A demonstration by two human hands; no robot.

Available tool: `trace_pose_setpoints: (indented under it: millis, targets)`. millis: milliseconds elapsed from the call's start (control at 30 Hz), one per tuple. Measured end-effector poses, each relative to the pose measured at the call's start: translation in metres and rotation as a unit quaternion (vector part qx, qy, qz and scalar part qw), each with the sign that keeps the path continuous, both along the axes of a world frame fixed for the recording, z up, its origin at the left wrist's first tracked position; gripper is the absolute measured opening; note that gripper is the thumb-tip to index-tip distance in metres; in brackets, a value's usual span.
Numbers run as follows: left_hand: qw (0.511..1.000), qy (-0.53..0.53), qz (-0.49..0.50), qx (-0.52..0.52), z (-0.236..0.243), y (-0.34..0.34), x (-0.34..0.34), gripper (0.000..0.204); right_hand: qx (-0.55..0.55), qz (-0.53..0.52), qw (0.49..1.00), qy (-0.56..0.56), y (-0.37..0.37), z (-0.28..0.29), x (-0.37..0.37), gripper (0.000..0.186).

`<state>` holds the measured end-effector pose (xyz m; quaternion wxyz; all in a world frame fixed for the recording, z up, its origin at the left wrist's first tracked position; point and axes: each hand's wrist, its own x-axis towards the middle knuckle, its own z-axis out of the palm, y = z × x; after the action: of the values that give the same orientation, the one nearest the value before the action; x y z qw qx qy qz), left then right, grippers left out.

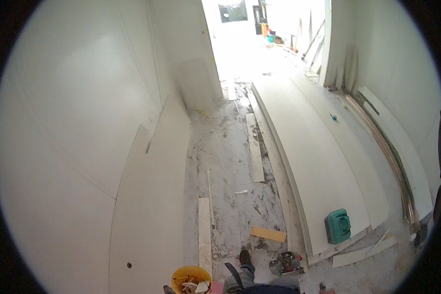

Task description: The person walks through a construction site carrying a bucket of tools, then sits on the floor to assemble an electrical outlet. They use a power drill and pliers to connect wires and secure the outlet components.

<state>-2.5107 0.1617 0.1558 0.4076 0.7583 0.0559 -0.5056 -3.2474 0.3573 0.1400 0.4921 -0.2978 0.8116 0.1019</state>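
My left hand is out of the picture. At the bottom edge, right of my legs, a small dark and brownish shape may be part of my right hand (327, 290). Its fingers are too cut off to read. Left of my leg stands a yellow bucket (175, 272) with scraps inside. A clutter of small tools and parts (286, 263) lies on the floor to the right of my shoe (245, 257). Beyond it, a teal case (338, 226) rests on the near end of a stack of long white panels (304, 161).
Another white panel (157, 196) leans on the left wall. Offcut strips (255, 147) and a tan board piece (268, 234) lie on the dusty floor (220, 147). Long thin lengths (384, 142) run along the right wall. A bright doorway opening (264, 54) stands at the far end.
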Motion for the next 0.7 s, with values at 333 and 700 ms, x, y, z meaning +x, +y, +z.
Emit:
trace_pose_setpoints:
  millis: [333,700]
  targets:
    - [0.977,-0.195,0.031,0.085,-0.048,-0.406,-0.002,0.055,-0.036,-0.189,0.981,-0.027,-0.442,-0.025,-0.049,0.07]
    - [0.922,-0.277,0.108,0.249,-0.052,-0.928,-0.073,0.038,-0.045,-0.067,0.996,-0.033,-1.044,-0.069,-0.152,0.055]
